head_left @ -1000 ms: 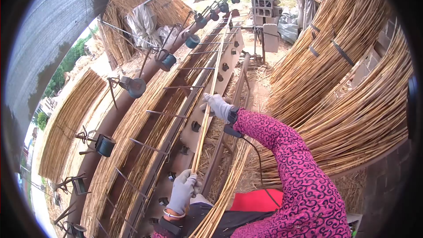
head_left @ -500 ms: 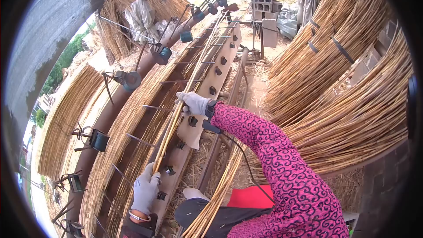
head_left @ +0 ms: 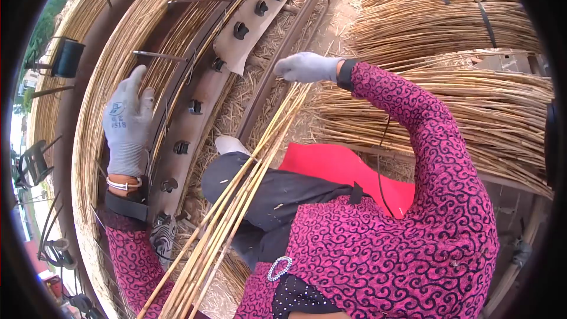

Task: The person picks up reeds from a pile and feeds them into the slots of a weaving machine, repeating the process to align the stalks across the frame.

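My left hand (head_left: pixel 127 119), in a grey glove, is open with fingers apart. It is above the long mat of reed stalks (head_left: pixel 112 47), beside the dark metal rail of the frame. My right hand (head_left: pixel 307 68), also gloved, is over the upper part of a loose bundle of reed stalks (head_left: pixel 236 201). Its fingers are bent together; whether they grip a stalk is hidden. The bundle slants across my lap, its lower ends near my left forearm. A metal pin (head_left: pixel 158 55) sticks out from the rail just above my left hand.
Black fittings (head_left: pixel 240 30) line the pale strip of the frame. A dark spool (head_left: pixel 68 58) is mounted at the left. Large stacks of reeds (head_left: pixel 437 97) lie at the right, some with straps. A red cloth (head_left: pixel 348 171) is by my lap, with a cable over it.
Both hands have let go of the long stalks they held along the frame. My right hand has come over to the lap bundle; my left has opened. The view has tilted down.
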Demonstrator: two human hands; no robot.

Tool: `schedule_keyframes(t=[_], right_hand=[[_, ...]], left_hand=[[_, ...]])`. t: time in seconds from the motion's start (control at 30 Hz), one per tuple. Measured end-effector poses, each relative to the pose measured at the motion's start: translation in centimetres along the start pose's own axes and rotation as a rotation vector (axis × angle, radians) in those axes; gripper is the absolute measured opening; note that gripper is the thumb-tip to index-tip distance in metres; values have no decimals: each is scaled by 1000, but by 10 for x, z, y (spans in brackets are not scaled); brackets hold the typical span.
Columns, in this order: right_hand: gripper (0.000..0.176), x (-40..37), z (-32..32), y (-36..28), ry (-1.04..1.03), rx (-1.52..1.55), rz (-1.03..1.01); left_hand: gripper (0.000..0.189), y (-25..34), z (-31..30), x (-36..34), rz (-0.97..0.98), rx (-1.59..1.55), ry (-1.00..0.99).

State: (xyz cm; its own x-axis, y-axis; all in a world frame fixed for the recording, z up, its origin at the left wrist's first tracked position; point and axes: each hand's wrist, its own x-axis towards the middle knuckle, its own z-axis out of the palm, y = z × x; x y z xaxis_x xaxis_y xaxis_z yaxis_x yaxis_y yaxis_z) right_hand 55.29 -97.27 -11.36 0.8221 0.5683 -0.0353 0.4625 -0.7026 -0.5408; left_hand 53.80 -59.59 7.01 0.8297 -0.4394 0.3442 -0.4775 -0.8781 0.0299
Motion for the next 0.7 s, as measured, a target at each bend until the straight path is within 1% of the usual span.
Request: schedule_keyframes(t=[0.07,0.1,0.13,0.2,0.23,0.27,0.33,0.4,0.43,0.47,0.53,0.57,0.6,0.67,0.7], right_hand=[[42,-26,37,-17,-152,-70,-27],[51,-30,58,-21,-192,-124,-37],[53,-31,71,-30,-149,-95,-92],[55,-29,82,-44,-225,-189,-183],[55,-29,85,-49,-235,-185,-202],[55,-32,88,-54,-251,-245,-244],[55,-33,92,-56,-271,-305,-297],[52,-35,96,-53,-141,44,-224],[48,-32,96,-59,-146,168,-260],[48,-28,96,-68,-151,165,-272],[42,-24,97,-84,-433,47,-318],[34,-26,96,-85,-324,73,-364],[34,-27,93,-86,-326,62,-378],[26,-20,86,-79,-312,53,-372],[22,-19,86,-77,-249,50,-441]], left_hand=[[31,32,7,-30,65,-147,-41],[26,45,14,-45,50,-245,-60],[24,59,15,-57,-40,-337,-139],[24,78,12,-63,-13,-388,-160],[24,85,12,-69,-26,-388,-188],[24,88,14,-77,-34,-392,-215],[25,87,20,-92,-19,-380,-339],[27,92,27,-105,-81,-367,-471],[30,92,28,-103,-2,-317,-520],[30,90,25,-105,-13,-314,-515],[32,92,12,-110,-185,-579,-740],[33,95,-3,-112,-377,-767,-836],[33,92,-5,-122,-386,-765,-819],[35,71,4,-133,-738,-1140,-747],[36,64,6,-142,-701,-1145,-733]])
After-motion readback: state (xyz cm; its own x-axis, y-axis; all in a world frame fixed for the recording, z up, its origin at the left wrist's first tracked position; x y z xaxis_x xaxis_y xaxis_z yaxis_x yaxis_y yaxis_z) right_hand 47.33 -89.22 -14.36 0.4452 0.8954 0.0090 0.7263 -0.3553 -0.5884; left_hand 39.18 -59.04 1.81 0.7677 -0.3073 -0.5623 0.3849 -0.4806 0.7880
